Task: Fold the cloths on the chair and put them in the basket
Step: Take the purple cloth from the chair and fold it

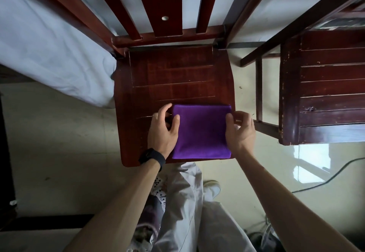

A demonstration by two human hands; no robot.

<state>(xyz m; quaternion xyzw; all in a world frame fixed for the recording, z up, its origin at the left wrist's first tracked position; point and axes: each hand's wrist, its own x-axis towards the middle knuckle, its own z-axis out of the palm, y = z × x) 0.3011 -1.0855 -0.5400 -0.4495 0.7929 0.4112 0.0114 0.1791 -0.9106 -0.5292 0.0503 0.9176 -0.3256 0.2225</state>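
Note:
A purple cloth (201, 131), folded into a neat square, lies at the front right of the dark wooden chair seat (169, 78). My left hand (163, 131) grips the cloth's left edge, thumb on top and fingers curled beside it. My right hand (240, 131) pinches the right edge, thumb on the cloth and fingers curled below. A black watch sits on my left wrist. No basket is in view.
A bed with a pale sheet (49, 54) lies to the left, its corner touching the chair. A second wooden chair (325, 85) stands at the right. A cable (335, 174) runs across the floor. My legs are right below the seat's front edge.

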